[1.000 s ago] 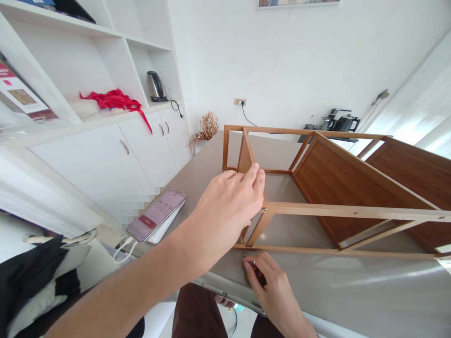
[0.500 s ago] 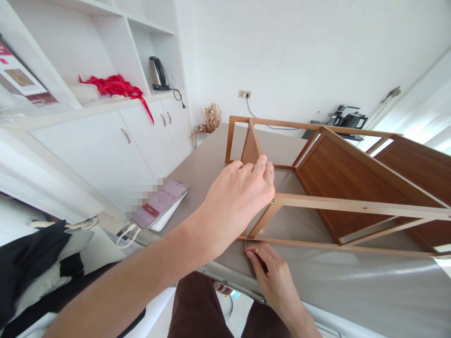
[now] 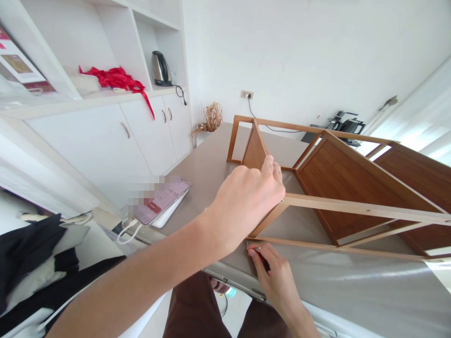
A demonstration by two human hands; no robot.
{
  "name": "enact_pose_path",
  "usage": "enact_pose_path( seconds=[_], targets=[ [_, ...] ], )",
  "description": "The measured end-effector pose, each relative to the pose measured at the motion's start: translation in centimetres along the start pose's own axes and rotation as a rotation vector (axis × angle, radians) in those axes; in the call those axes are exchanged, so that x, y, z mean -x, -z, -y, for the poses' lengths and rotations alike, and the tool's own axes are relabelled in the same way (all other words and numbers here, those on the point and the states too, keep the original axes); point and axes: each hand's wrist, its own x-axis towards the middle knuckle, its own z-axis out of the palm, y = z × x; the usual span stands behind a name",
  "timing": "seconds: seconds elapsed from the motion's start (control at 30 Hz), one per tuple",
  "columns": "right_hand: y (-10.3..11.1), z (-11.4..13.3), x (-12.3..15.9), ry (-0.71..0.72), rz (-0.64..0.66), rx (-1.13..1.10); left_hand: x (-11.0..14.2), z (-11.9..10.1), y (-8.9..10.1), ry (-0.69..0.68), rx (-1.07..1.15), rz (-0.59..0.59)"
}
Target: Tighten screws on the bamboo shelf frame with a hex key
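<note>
A wooden shelf unit [image 3: 352,206] lies on its side on the grey table [image 3: 207,162], its brown panels slanting between pale rails. My left hand [image 3: 248,199] is closed round the near end of its upper rail, hiding that corner. Low at the same end, my right hand [image 3: 273,270] pinches a thin metal Allen key [image 3: 254,248] between thumb and fingers. The key's bent tip sits against or right beside the bottom rail [image 3: 299,244]; whether it is seated in a screw I cannot see.
A phone [image 3: 164,202] with a white cable leans on a white block at the table's left edge. White cabinets [image 3: 95,136] stand left, bearing red ribbon [image 3: 120,79] and a kettle [image 3: 160,69]. Dark clothing [image 3: 31,263] lies lower left. Black appliances [image 3: 348,126] stand behind the shelf unit.
My left hand appears slightly farther right, along with the end of the shelf unit, as the view shifts a little. Both hands keep their grips.
</note>
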Motion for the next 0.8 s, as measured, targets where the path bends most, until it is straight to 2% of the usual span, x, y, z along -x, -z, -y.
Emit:
enact_pose_path(
  seconds=[0.33,0.53,0.8],
  targets=[
    [0.2,0.4,-0.3,-0.023,0.010,0.035,0.1,-0.1,-0.8,0.024,0.028,-0.115],
    [0.0,1.5,-0.6,-0.065,-0.028,0.075,0.1,-0.1,-1.0,0.018,0.037,-0.134],
    [0.1,1.6,-0.7,-0.321,-0.003,-0.016,0.0,-0.1,-0.9,0.015,0.038,-0.102]
  ],
)
